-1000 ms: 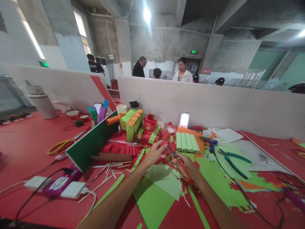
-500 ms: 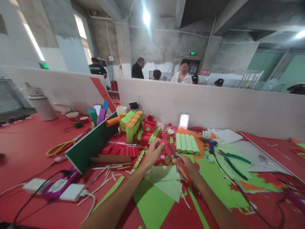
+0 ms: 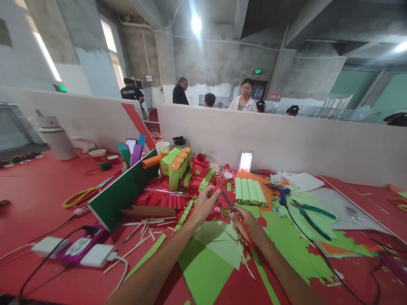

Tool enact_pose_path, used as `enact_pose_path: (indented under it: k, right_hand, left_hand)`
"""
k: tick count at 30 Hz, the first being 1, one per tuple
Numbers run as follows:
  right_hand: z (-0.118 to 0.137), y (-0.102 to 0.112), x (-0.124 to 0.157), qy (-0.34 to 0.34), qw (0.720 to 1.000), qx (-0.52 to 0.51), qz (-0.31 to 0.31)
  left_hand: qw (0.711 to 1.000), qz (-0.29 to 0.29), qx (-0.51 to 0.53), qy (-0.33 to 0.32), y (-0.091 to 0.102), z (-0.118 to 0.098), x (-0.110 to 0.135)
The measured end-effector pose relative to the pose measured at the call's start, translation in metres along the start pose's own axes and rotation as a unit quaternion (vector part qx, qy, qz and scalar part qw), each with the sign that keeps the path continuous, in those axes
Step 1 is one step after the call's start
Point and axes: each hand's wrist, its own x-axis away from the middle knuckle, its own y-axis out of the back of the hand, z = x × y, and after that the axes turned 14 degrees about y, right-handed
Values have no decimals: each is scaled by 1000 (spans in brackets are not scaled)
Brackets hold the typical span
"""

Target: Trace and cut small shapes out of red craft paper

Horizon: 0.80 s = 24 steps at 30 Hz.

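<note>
My left hand (image 3: 206, 203) pinches a small red paper piece (image 3: 216, 189) between thumb and fingertips. From the right, my right hand (image 3: 244, 222) is closed round the red handles of a pair of scissors (image 3: 243, 226). The scissor blades point up and left, their tips close beside the red piece; whether they touch it I cannot tell. Below both hands lie light green paper sheets (image 3: 219, 241) and a brighter green sheet (image 3: 208, 273). Just beyond stand a green and orange paper model (image 3: 174, 165) and a red paper model with a star (image 3: 199, 173).
Pale green paper rolls (image 3: 251, 192) lie beyond my right hand, near a blue glue gun (image 3: 282, 192) and green-handled pliers (image 3: 314, 216). A dark green board (image 3: 122, 190) stands at left by a purple power strip (image 3: 84, 245). A white partition (image 3: 280, 140) runs behind; people are beyond it.
The scissors have shifted slightly, with their tips still near the red piece. My left hand keeps its pinch almost in place.
</note>
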Motion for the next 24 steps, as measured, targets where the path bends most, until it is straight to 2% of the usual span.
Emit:
enact_pose_path:
  k: [9, 18, 24]
  right_hand:
    - [6, -2, 1, 14, 1000, 21, -4]
    - [6, -3, 1, 36, 998, 44, -1]
    - [8, -3, 2, 29, 999, 46, -4]
  left_hand:
    - [1000, -8, 7, 13, -1, 0, 1]
    - [996, -19, 81, 43, -6, 3, 1]
    - [995, -21, 89, 46, -6, 5, 1]
